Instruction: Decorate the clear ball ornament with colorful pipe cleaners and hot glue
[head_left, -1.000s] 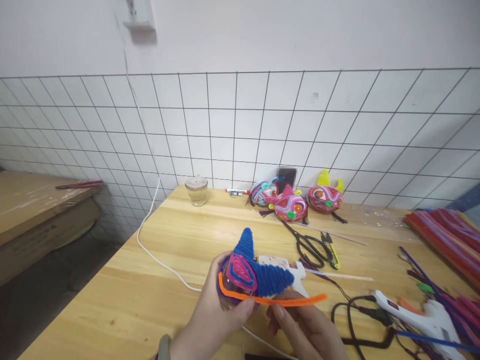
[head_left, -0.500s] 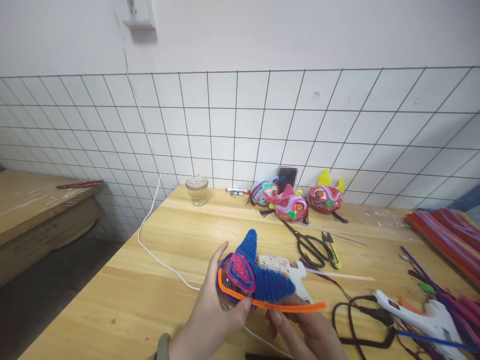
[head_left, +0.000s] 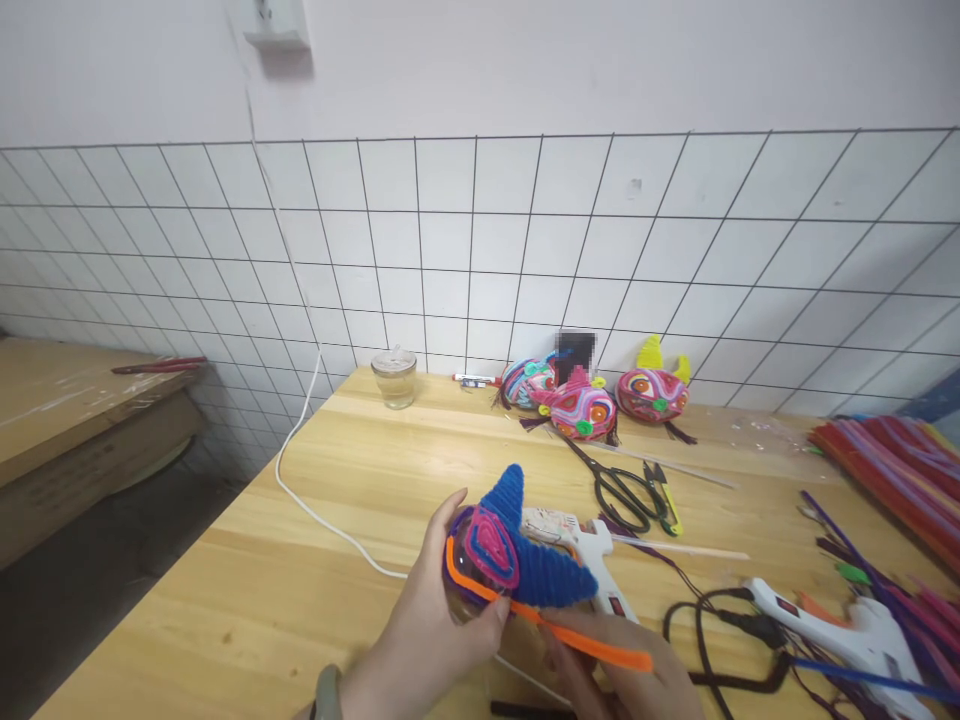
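While aloft, ornament (head_left: 493, 550) in left hand (head_left: 435, 612)

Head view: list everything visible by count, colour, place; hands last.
table: 1, tan, centre
side table: 1, tan, left
tool: 1, red, left
socket: 1, white, top
glass: 1, clear, back
marker: 1, red, white, back
figures: 3, multicoloured, back
scissors: 1, black, near figures
snips: 1, yellow, black, beside scissors
glue guns: 2, white, middle, right
fuzzy stems: many, mixed colours, right
cord: 1, white, left
craft piece: 1, blue, pink, purple, front
strip: 1, orange, against craft piece
left hand: 1, on craft piece
right hand: 1, behind strip
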